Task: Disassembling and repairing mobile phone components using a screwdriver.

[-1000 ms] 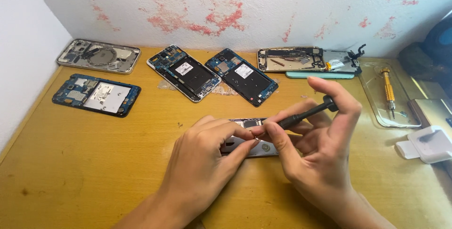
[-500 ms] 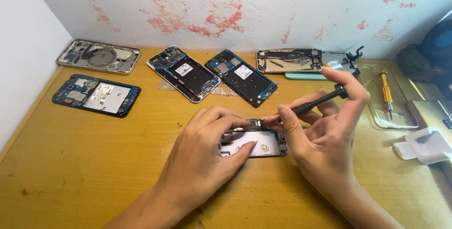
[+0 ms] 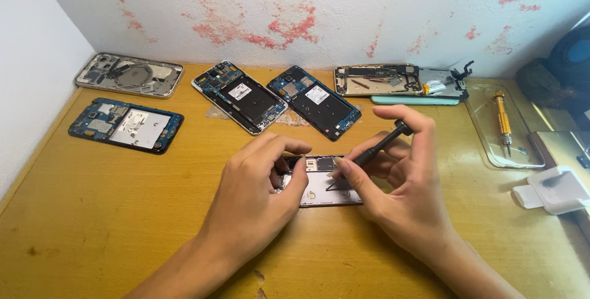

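An opened phone point(image 3: 322, 183) with its back off lies flat on the wooden table point(image 3: 110, 213), in the middle. My left hand point(image 3: 255, 194) rests over its left end, fingers curled on the frame and holding it down. My right hand point(image 3: 399, 182) grips a thin black screwdriver point(image 3: 378, 145) between thumb and fingers. The tool slants down to the left, and its tip meets the phone's inner plate near the upper middle. Both hands hide much of the phone.
Several other opened phones lie along the back: two at the left point(image 3: 126, 124), two in the middle point(image 3: 239, 96), one by the wall point(image 3: 393, 81). A yellow screwdriver point(image 3: 503, 121) rests on a clear case at the right. A white charger block point(image 3: 550, 189) sits near the right edge.
The screwdriver has tilted lower and its tip has moved onto the phone. My left hand has shifted a little to the left, uncovering more of the phone's inner plate.
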